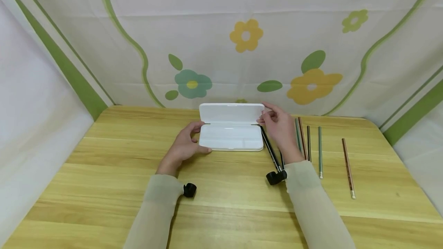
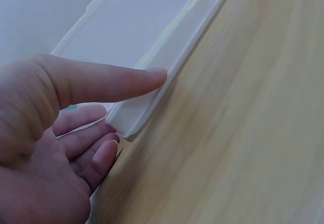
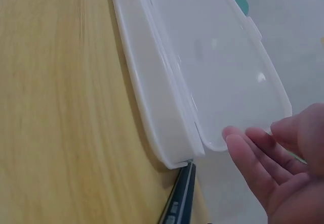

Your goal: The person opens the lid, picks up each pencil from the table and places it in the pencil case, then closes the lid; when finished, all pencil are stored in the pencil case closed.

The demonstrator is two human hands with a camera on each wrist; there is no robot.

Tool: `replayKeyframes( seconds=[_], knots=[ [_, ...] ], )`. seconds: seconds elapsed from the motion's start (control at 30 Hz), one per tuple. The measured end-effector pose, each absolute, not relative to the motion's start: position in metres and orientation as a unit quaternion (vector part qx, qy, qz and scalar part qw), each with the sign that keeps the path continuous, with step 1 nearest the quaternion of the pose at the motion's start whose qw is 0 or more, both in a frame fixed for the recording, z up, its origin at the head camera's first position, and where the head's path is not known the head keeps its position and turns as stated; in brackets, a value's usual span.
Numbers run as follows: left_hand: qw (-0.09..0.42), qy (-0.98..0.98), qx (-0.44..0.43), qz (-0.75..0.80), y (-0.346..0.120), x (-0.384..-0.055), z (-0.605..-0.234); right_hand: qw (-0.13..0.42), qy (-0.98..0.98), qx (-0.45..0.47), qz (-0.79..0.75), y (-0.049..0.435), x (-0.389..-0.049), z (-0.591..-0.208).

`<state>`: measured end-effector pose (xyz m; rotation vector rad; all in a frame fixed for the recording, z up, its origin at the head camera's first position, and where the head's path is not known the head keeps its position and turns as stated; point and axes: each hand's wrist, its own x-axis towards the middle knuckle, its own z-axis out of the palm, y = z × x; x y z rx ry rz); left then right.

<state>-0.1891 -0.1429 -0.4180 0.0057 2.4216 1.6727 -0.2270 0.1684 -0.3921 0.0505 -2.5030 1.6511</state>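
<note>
A white pencil case (image 1: 231,136) lies on the table with its lid (image 1: 231,113) raised at the back. Its tray looks empty, with low dividers near the right end. My left hand (image 1: 184,144) grips the left end; in the left wrist view the thumb (image 2: 147,80) presses along the front wall while the other fingers curl at the end. At the lid's right edge, my right hand (image 1: 278,124) holds the corner between thumb and fingers (image 3: 253,158). Dark pencils (image 1: 271,149) lie right beside the case, partly under my right wrist.
Right of my right hand lie several pencils: a green one (image 1: 320,153), a black one (image 1: 309,143) and a brown one (image 1: 348,168) farther out. Behind the wooden table (image 1: 104,187) hangs a flowered curtain (image 1: 214,41). Each wrist wears a small black camera (image 1: 189,190).
</note>
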Motion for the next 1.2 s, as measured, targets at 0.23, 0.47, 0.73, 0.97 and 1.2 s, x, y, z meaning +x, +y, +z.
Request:
replayKeyframes(
  seconds=[0.23,0.47,0.73,0.97,1.2],
  knots=[
    [0.106,0.828,-0.003,0.551,-0.143,-0.189,-0.418,0.017,-0.801,-0.019,0.598,0.170,-0.229,-0.393],
    [0.109,0.832,-0.002,0.545,-0.143,-0.191,-0.419,-0.019,-0.812,-0.027,0.583,0.170,-0.230,-0.396],
    [0.108,0.829,-0.004,0.548,-0.142,-0.190,-0.416,-0.021,-0.810,-0.035,0.585,0.168,-0.229,-0.395],
    [0.098,0.822,-0.006,0.560,-0.137,-0.193,-0.416,-0.017,-0.809,-0.036,0.587,0.166,-0.228,-0.396],
    [0.079,0.818,-0.001,0.570,-0.133,-0.195,-0.419,-0.020,-0.812,-0.030,0.583,0.166,-0.228,-0.396]
  ],
)
